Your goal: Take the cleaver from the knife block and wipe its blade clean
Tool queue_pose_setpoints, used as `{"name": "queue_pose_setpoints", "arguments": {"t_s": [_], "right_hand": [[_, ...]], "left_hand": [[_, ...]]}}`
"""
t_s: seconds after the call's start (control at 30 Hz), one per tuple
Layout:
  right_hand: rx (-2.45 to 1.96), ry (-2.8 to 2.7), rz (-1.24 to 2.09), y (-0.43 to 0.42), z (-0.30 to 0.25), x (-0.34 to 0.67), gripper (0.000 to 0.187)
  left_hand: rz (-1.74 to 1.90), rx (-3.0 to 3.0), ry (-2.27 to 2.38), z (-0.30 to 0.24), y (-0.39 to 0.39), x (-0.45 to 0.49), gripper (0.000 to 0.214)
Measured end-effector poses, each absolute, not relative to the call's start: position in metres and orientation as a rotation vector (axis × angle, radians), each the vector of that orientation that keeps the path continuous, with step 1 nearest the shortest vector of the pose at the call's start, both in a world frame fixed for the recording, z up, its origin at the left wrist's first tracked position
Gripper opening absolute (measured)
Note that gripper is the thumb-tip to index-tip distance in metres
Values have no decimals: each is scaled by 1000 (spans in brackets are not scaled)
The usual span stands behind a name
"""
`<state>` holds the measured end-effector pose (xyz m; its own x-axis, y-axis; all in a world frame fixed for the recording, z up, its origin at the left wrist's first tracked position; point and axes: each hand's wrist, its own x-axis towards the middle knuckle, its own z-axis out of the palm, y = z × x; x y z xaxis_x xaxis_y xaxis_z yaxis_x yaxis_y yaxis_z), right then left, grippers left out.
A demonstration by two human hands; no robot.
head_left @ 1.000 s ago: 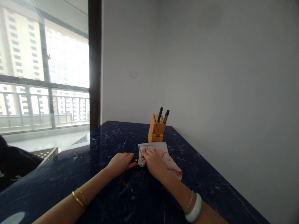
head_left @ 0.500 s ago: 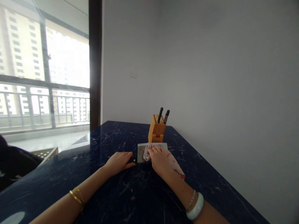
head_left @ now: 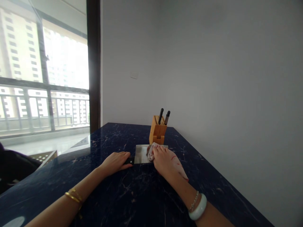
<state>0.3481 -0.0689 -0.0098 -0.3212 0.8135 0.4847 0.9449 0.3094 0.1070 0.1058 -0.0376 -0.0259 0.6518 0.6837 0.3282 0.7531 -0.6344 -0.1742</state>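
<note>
While our left hand (head_left: 115, 161) closes its grip on the handle, pinning the cleaver (head_left: 140, 154) flat mid-bench (head_left: 132, 195), our right hand (head_left: 165, 159) presses a cloth (head_left: 151, 149) onto the blade's right half, grip bunched over it. A knife block (head_left: 157, 134) stands just beyond.

Covers nearly all of the cleaver handle (head_left: 129, 161) with the left hand (head_left: 115, 162), and the right part of the blade (head_left: 141, 154) with the cloth (head_left: 151, 149) and right hand (head_left: 165, 160). Shows only the handles of two knives (head_left: 161, 115) in the knife block (head_left: 157, 134). Cuts both forearms at the bottom edge and a dark shape (head_left: 11, 167) at the left edge. Cannot make out the small wall plate (head_left: 133, 75).
</note>
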Motion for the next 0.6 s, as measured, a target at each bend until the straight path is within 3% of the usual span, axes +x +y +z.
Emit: {"name": "queue_pose_setpoints", "arguments": {"t_s": [0.6], "right_hand": [[-1548, -2224, -544, -65, -17, 347, 31]], "left_hand": [[-330, -2559, -1161, -29, -33, 98, 40]]}}
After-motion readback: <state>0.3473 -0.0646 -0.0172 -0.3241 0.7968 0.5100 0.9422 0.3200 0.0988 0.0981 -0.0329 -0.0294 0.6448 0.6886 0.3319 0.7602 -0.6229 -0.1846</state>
